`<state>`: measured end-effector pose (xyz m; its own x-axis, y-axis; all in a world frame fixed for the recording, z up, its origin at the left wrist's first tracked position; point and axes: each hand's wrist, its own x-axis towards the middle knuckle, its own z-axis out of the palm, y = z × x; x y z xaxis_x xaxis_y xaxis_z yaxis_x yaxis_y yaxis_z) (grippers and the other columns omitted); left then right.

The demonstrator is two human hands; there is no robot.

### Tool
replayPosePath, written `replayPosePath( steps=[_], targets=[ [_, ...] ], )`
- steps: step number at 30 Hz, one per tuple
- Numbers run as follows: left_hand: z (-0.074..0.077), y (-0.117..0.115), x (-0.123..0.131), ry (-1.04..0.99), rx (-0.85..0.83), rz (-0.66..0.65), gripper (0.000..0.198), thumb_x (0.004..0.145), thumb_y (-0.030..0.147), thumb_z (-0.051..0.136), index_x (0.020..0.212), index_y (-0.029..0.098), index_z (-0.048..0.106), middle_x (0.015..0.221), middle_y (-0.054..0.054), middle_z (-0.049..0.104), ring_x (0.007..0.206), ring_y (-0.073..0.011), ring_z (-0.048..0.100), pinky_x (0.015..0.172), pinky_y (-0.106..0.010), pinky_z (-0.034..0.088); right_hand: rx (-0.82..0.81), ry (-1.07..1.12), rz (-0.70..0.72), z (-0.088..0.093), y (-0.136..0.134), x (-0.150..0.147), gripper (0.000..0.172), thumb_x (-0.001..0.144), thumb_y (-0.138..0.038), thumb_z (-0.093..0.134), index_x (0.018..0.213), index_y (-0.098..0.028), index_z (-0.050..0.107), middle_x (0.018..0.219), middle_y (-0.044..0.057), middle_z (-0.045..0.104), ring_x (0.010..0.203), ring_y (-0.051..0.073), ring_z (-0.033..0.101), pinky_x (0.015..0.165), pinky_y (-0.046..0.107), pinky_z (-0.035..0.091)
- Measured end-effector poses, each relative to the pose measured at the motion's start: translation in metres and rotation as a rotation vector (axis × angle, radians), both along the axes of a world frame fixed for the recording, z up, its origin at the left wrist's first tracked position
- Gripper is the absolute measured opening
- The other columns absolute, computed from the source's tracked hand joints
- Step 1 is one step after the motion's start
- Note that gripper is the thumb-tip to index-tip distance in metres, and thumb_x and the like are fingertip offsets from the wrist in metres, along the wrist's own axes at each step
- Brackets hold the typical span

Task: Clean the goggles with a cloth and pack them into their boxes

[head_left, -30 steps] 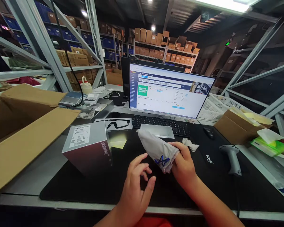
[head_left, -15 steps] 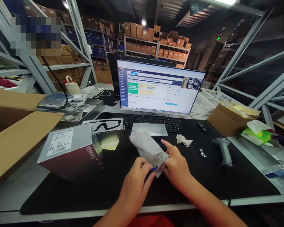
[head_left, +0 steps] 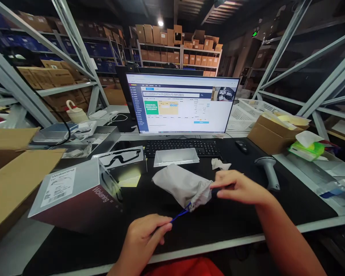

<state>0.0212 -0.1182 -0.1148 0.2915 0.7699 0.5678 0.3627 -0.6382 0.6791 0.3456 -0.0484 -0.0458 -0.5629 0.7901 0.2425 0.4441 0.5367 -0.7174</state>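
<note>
A grey drawstring pouch (head_left: pixel 181 184) lies over the black desk mat, its gathered mouth facing right and toward me. My left hand (head_left: pixel 146 234) pinches the blue drawstring (head_left: pixel 179 217), which is pulled taut from the near corner of the mouth. At the other side of the mouth, my right hand (head_left: pixel 238 186) has its thumb and forefinger pinched by a dark blue bit of cord, partly hidden by the fingers. What the pouch contains is out of sight. Just behind it sits an open silver-grey box part (head_left: pixel 176 157).
On the left stand a Wakening box (head_left: pixel 74 195), a glasses box (head_left: pixel 120 159) and an open carton (head_left: pixel 25 180). A keyboard (head_left: pixel 181 147) and monitor (head_left: pixel 178 107) are behind. To the right are crumpled tissue (head_left: pixel 220 165), a scanner (head_left: pixel 267 172) and a mouse (head_left: pixel 241 145).
Both hands have drawn apart, left hand toward the lower left and right hand to the right. The blue cord now stretches out of the pouch, and the pouch's mouth has bunched up.
</note>
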Motion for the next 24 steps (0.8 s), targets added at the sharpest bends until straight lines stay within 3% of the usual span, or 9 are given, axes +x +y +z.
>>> replayPosePath(
  steps=[2, 5, 8, 10, 14, 17, 19, 21, 24],
  targets=[
    [-0.003, -0.004, -0.013, 0.046, 0.026, 0.001, 0.012, 0.093, 0.023, 0.062, 0.088, 0.024, 0.073, 0.055, 0.006, 0.066, 0.043, -0.0095, 0.063, 0.048, -0.017, 0.05, -0.152, 0.286, -0.225, -0.009, 0.009, 0.023, 0.035, 0.086, -0.049, 0.069, 0.107, -0.022, 0.079, 0.062, 0.0, 0.06, 0.055, 0.014, 0.053, 0.054, 0.027, 0.042],
    [-0.011, -0.008, -0.027, 0.12, 0.02, -0.001, 0.013, 0.094, 0.024, 0.06, 0.087, 0.024, 0.072, 0.053, 0.006, 0.064, 0.044, -0.01, 0.062, 0.05, -0.018, 0.051, -0.376, 0.508, -0.488, -0.029, 0.017, 0.042, 0.047, 0.075, -0.053, 0.078, 0.102, -0.015, 0.08, 0.052, -0.003, 0.048, 0.043, 0.007, 0.034, 0.043, 0.022, 0.024],
    [-0.013, -0.005, -0.032, 0.189, -0.031, -0.016, 0.019, 0.095, 0.027, 0.056, 0.082, 0.023, 0.069, 0.059, 0.004, 0.066, 0.049, -0.0105, 0.063, 0.051, -0.017, 0.05, -0.484, 0.565, -0.521, -0.044, 0.015, 0.047, 0.044, 0.067, -0.05, 0.085, 0.095, -0.016, 0.081, 0.06, -0.001, 0.051, 0.047, 0.006, 0.037, 0.043, 0.021, 0.021],
    [-0.008, 0.003, -0.03, 0.232, -0.025, 0.06, 0.021, 0.096, 0.03, 0.055, 0.081, 0.023, 0.068, 0.069, 0.001, 0.068, 0.06, -0.0128, 0.066, 0.057, -0.019, 0.053, -0.527, 0.575, -0.524, -0.048, 0.012, 0.049, 0.045, 0.067, -0.048, 0.087, 0.099, -0.017, 0.08, 0.064, 0.0, 0.054, 0.051, 0.007, 0.041, 0.044, 0.02, 0.022],
    [0.007, 0.035, -0.019, 0.252, 0.073, 0.303, 0.023, 0.096, 0.033, 0.052, 0.085, 0.021, 0.068, 0.119, -0.01, 0.063, 0.109, -0.0233, 0.064, 0.093, -0.037, 0.055, -0.571, 0.665, -0.512, -0.049, 0.008, 0.054, 0.049, 0.07, -0.041, 0.088, 0.111, -0.018, 0.076, 0.067, 0.0, 0.058, 0.051, 0.006, 0.039, 0.041, 0.018, 0.022],
    [0.012, 0.066, -0.007, 0.181, 0.051, 0.284, 0.026, 0.098, 0.036, 0.048, 0.084, 0.02, 0.064, 0.147, -0.013, 0.045, 0.136, -0.0285, 0.046, 0.11, -0.051, 0.041, -0.574, 0.841, -0.507, -0.048, 0.012, 0.053, 0.048, 0.068, -0.033, 0.09, 0.111, -0.02, 0.074, 0.071, -0.001, 0.06, 0.05, 0.005, 0.04, 0.04, 0.016, 0.029],
    [0.013, 0.086, 0.0, 0.116, -0.019, 0.225, 0.029, 0.098, 0.04, 0.046, 0.083, 0.019, 0.061, 0.148, -0.014, 0.046, 0.136, -0.0284, 0.047, 0.11, -0.051, 0.041, -0.546, 0.93, -0.522, -0.045, 0.019, 0.047, 0.051, 0.064, -0.031, 0.092, 0.111, -0.023, 0.073, 0.08, 0.001, 0.066, 0.054, 0.006, 0.049, 0.046, 0.017, 0.043],
    [0.013, 0.1, 0.006, 0.069, -0.058, 0.198, 0.031, 0.098, 0.041, 0.045, 0.08, 0.02, 0.058, 0.138, -0.015, 0.057, 0.126, -0.0272, 0.056, 0.104, -0.047, 0.047, -0.45, 0.974, -0.534, -0.041, 0.03, 0.035, 0.05, 0.061, -0.032, 0.092, 0.106, -0.023, 0.073, 0.087, 0.003, 0.069, 0.063, 0.01, 0.059, 0.06, 0.024, 0.054],
    [0.017, 0.106, 0.015, 0.053, -0.035, 0.207, 0.03, 0.098, 0.038, 0.047, 0.076, 0.02, 0.056, 0.119, -0.011, 0.067, 0.109, -0.025, 0.064, 0.095, -0.041, 0.051, -0.309, 0.953, -0.504, -0.029, 0.042, 0.007, 0.039, 0.064, -0.042, 0.087, 0.094, -0.021, 0.073, 0.093, 0.006, 0.07, 0.081, 0.018, 0.068, 0.081, 0.036, 0.058]
  ],
)
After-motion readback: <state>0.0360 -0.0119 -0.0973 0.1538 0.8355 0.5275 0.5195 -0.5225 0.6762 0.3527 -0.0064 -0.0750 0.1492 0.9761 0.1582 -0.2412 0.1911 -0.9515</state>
